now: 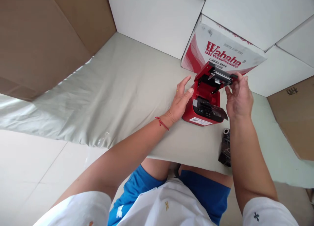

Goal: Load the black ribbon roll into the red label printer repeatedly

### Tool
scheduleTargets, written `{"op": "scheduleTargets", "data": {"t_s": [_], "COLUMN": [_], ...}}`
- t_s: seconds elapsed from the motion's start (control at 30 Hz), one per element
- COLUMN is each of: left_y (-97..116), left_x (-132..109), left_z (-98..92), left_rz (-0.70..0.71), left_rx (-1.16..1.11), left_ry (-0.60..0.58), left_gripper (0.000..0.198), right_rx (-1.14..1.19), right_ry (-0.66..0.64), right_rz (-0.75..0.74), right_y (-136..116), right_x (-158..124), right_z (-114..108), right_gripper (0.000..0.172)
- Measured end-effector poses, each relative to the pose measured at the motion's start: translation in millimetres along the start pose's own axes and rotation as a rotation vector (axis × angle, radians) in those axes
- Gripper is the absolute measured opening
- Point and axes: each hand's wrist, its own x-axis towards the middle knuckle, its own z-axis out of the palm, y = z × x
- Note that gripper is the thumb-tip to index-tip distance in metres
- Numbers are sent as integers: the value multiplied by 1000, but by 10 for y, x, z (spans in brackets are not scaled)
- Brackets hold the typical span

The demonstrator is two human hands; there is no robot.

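A red label or receipt printer stands on the cloth-covered table with its lid raised, so its hollow inside shows. A clear dark plastic flap sticks out over the black button panel, and a white barcode sticker is on the front. My left hand rests against the printer's left side, fingers stretched and apart. At the lid's right corner, the bent fingers of my right hand grip the edge; some fingertips are hidden. Near my right wrist lies a black bundle with a white ring-shaped end.
Behind the printer is a white and red Wahaha water carton, among stacked white boxes. Brown cardboard boxes stand at the left and right. A pale green cloth covers the table, whose front edge is by my legs.
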Motion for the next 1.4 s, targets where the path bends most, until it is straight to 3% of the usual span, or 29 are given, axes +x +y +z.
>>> {"op": "scheduleTargets", "data": {"t_s": [0.17,0.33,0.43,0.67,0.87,0.97,1.2,1.4], "left_y": [42,46,96,147,88,122,84,70], "left_x": [14,27,13,24,-3,-34,-17,21], "left_z": [-36,-84,-104,-198,-228,-221,-239,-310], "left_rz": [52,99,125,193,186,183,122,80], "left_rx": [21,106,190,302,255,245,142,115], "left_ry": [34,55,-23,-61,-107,-148,-166,-211], "left_gripper": [86,84,79,76,66,58,53,58], "right_rx": [-29,-295,-402,-392,-331,-374,-432,-496], "right_ry": [8,-204,-255,-214,-223,-231,-191,-143], "right_rz": [-146,-341,-401,-369,-403,-417,-575,-610], "right_y": [-96,-62,-6,24,49,53,9,54], "right_x": [-439,-903,-1059,-1098,-1092,-1136,-1344,-1406], "right_z": [2,-197,-214,-131,-148,-154,-209,-224], "right_gripper": [71,60,58,69,57,59,54,58]}}
